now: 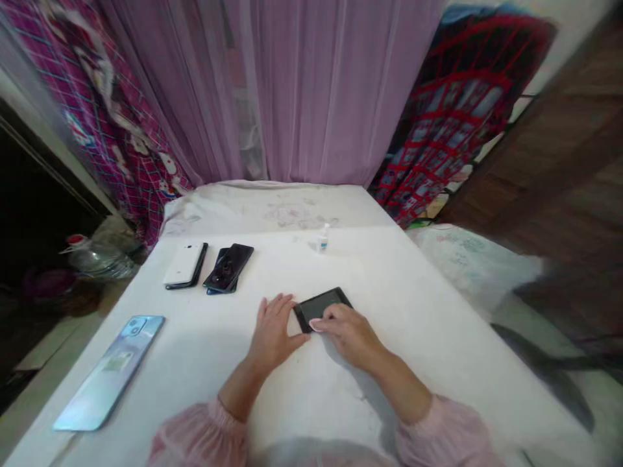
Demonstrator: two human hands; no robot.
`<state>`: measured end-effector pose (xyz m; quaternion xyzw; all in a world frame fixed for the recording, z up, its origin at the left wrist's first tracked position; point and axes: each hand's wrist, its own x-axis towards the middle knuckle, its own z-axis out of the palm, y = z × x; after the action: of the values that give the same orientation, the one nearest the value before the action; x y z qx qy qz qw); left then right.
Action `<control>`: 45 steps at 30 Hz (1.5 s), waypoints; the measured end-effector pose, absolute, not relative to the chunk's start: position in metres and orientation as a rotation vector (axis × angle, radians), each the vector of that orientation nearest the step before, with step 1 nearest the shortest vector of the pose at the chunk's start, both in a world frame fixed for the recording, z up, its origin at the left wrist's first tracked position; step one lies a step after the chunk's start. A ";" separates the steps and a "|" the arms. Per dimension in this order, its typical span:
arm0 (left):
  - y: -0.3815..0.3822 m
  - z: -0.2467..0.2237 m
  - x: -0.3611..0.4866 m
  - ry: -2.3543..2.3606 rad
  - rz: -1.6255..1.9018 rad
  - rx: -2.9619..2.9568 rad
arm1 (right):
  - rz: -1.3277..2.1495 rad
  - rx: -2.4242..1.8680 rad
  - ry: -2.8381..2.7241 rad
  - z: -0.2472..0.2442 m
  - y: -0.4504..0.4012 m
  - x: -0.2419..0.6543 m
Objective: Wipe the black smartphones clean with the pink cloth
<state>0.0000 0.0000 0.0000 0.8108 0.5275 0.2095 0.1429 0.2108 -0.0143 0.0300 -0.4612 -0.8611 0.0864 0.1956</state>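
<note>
A dark smartphone (318, 303) lies flat on the white-covered table, screen up and slightly turned. My left hand (275, 331) rests at its left end, fingers stretched out and thumb apart, touching or nearly touching the phone's edge. Over the lower part of the screen is my right hand (348, 331), its fingers curled and pinched together. Something small and pale shows at those fingertips; I cannot make out what it is. Beyond the phone stands a small white bottle (323, 239), upright.
Two dark phones (230, 267) lie stacked at the left, beside a white phone (185, 264) resting on a dark one. A larger light-blue phone (111, 373) lies near the table's left edge. Purple curtains (311, 91) hang behind the table (438, 363).
</note>
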 end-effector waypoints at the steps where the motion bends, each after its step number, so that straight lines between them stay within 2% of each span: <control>1: 0.000 0.000 0.000 1.517 0.613 2.343 | 0.211 -1.341 -2.373 0.027 -0.012 0.217; 4: 0.001 0.001 -0.001 1.494 0.656 2.329 | 0.190 -1.442 -2.235 0.019 -0.005 0.234; 10: 0.002 0.002 0.001 1.400 0.827 2.190 | 0.367 -1.453 -1.965 0.008 0.002 0.241; 16: 0.004 0.021 0.012 1.306 1.020 2.001 | 0.409 -1.377 -1.917 0.025 0.006 0.238; 22: 0.018 0.036 0.032 1.232 1.126 1.984 | 0.166 -1.053 -2.076 0.085 0.022 0.229; 26: 0.028 0.047 0.043 1.207 1.116 2.027 | -0.083 -1.050 -2.357 0.114 0.032 0.221; 33: 0.029 0.060 0.050 1.177 1.110 2.098 | -0.097 -1.052 -2.612 0.116 0.018 0.229; 45: 0.027 0.057 0.048 1.196 1.071 2.195 | -0.132 -1.124 -2.565 0.114 0.035 0.221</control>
<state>0.0480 0.0270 0.0567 0.7892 0.4302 0.3850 0.2094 0.2215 0.0347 0.1139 -0.3952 -0.9019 -0.0465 0.1681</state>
